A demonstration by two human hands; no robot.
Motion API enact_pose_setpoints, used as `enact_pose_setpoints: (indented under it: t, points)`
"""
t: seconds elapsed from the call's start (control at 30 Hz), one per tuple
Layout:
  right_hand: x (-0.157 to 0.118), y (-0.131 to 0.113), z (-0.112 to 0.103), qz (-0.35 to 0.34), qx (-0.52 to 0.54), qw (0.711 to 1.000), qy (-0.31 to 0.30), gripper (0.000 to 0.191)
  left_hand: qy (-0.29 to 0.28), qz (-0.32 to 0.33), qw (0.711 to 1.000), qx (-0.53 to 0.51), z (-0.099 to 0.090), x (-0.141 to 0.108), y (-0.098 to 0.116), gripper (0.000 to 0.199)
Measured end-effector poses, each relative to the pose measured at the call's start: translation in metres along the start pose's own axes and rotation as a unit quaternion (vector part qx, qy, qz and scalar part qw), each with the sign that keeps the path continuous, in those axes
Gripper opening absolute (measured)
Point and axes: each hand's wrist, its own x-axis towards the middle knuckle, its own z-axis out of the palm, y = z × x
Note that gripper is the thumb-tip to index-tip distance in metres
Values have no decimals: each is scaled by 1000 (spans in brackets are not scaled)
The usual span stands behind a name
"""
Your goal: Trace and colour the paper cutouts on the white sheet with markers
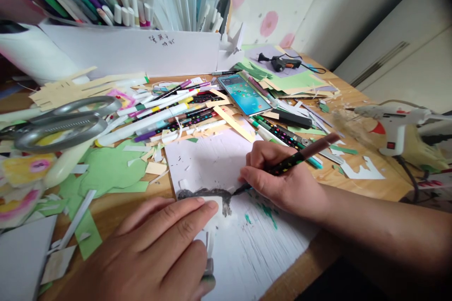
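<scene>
My right hand (282,178) is closed around a black marker pen (294,159) with coloured specks on its barrel. The pen's tip meets the right end of a black-coloured band on a small white cutout (215,204). My left hand (165,244) lies over that cutout with its fingers stretched out, the fingertips pressing it down and covering part of it. Beneath both is a white sheet (247,254) with green and black marks. A small grey object (209,267) shows beside my left thumb; I cannot make out what it is.
Grey-handled scissors (63,122) lie at left near green paper scraps (109,169). Several markers (165,108) and a lit phone (244,93) lie behind the sheet. A white glue gun (395,122) is at right, a black one (282,63) farther back. A white box (134,51) holds pens.
</scene>
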Motion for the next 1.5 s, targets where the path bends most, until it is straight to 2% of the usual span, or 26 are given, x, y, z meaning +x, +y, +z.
enact_pose_setpoints:
  t: [0.2, 0.3, 0.57, 0.7, 1.0, 1.13, 1.3, 1.5]
  points:
    - [1, 1, 1, -2, 21, 1000, 4, 29, -2, 0, 1000, 3, 0, -1, -1, 13]
    - [-1, 2, 3, -3, 52, 999, -17, 28, -9, -2, 1000, 4, 0, -1, -1, 12]
    - [-5, -1, 5, -11, 12, 999, -36, 28, -9, 4, 1000, 11, -3, 1, 0, 13]
    - [-5, -1, 5, -14, 6, 999, -42, 28, -40, 39, 998, 24, -5, 2, -3, 11]
    - [-4, 0, 4, -13, 12, 999, -49, 29, -17, -10, 1000, -15, -5, 2, 0, 16]
    - [-4, 0, 4, -12, 16, 998, -56, 28, -12, 6, 1000, 3, -2, 1, -2, 16]
    - [-3, -3, 5, -4, -14, 998, -54, 29, 12, 30, 999, 38, 3, 1, -6, 26]
    - [-1, -4, 4, -12, -6, 997, -70, 30, -20, 42, 997, 58, -3, 5, -7, 26]
